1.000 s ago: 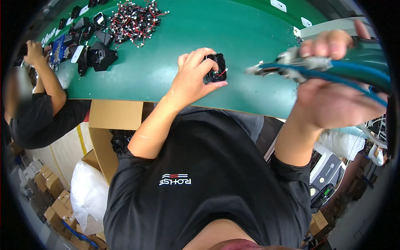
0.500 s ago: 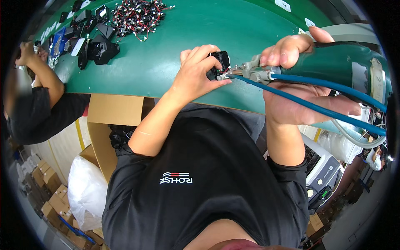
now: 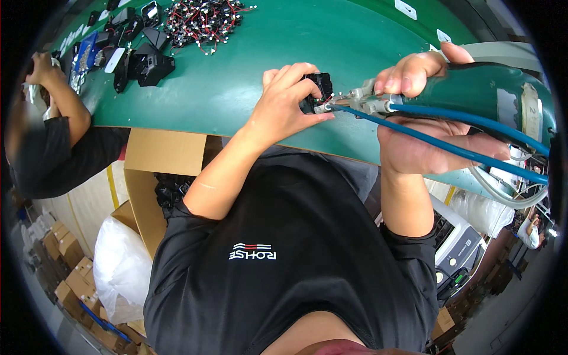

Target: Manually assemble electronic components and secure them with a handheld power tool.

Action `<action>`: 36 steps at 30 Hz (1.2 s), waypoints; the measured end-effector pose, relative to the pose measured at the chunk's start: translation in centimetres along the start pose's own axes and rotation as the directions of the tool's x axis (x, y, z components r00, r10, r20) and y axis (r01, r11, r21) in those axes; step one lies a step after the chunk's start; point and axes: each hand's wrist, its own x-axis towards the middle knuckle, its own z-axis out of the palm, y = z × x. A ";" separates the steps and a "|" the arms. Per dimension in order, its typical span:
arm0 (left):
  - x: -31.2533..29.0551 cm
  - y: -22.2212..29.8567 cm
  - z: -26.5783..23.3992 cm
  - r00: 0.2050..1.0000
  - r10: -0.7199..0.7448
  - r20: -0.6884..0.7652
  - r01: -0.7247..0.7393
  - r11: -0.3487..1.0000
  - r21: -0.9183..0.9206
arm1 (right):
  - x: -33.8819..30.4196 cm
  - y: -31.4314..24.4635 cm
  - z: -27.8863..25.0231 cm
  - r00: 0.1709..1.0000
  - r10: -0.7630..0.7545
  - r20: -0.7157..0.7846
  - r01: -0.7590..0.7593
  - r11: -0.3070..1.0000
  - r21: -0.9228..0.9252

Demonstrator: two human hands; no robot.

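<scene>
A small black plastic housing (image 3: 320, 86) is gripped between the fingers and thumb of my left hand (image 3: 283, 102), just over the near part of the bench. My right hand (image 3: 423, 112) is wrapped round a dark green power screwdriver (image 3: 479, 89) lying sideways. Its metal nose (image 3: 370, 103) points left and meets the housing, though the exact contact is hidden behind my left fingers. Two blue air hoses (image 3: 447, 141) run along the tool to the right. A bit of red wire shows at the housing.
On the green bench (image 3: 219, 94), a heap of red and black wire leads (image 3: 204, 23) sits far left, near several black plastic housings (image 3: 151, 64) and a blue tray (image 3: 87, 52). An opened cardboard box (image 3: 165, 152) stands below the edge. A co-worker's arm (image 3: 62, 89) is at left.
The whole view has shifted slightly, and the housing appears turned a little in my left fingers. Both hands keep their holds, with the screwdriver still at the housing.
</scene>
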 end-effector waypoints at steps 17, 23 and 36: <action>-0.2 -0.2 0.7 1.000 0.009 -0.027 -0.007 0.998 0.068 | 6.3 -10.6 -4.6 0.993 0.117 0.003 -0.116 0.991 -0.060; 0.5 1.0 -0.5 0.983 0.056 -0.172 -0.064 0.997 -0.041 | 8.7 -11.3 -4.2 0.985 0.058 0.163 -0.062 0.998 0.020; 13.8 6.7 0.1 0.937 0.201 0.286 0.014 0.795 -0.606 | 7.9 -12.1 -3.2 0.995 -0.016 -0.096 0.012 0.999 -0.041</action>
